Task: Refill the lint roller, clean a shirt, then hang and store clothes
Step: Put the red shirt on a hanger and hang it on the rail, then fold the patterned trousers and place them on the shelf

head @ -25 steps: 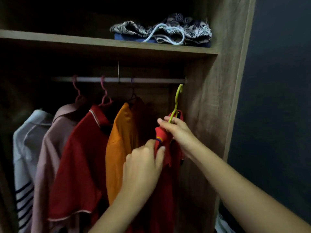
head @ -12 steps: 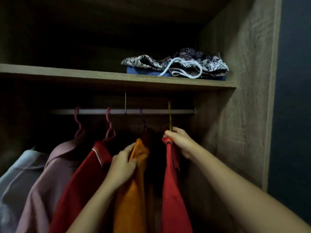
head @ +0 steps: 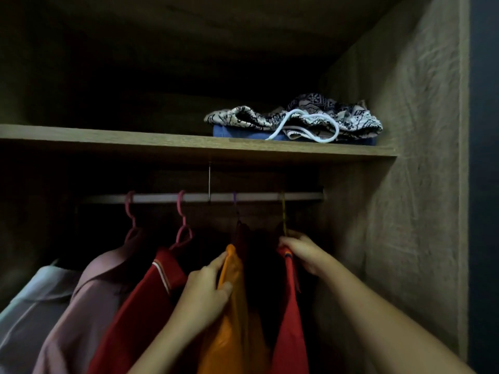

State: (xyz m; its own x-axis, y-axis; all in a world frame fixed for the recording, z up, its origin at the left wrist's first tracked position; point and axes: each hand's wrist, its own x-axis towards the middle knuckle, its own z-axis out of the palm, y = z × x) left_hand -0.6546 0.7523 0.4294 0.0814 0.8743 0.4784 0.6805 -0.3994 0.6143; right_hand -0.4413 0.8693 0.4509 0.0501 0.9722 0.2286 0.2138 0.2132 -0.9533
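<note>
hands (head: 205, 290) gripping orange shirt (head: 235, 341), seemingly red shirt (head: 290, 319)

Wooden shelf (head: 108, 136), metal rail (head: 256, 197), dark wall (head: 484, 157)

shirts (head: 129, 314) | hems cut off below; rail (head: 256, 197) | left end lost in shadow (very dim)
</note>
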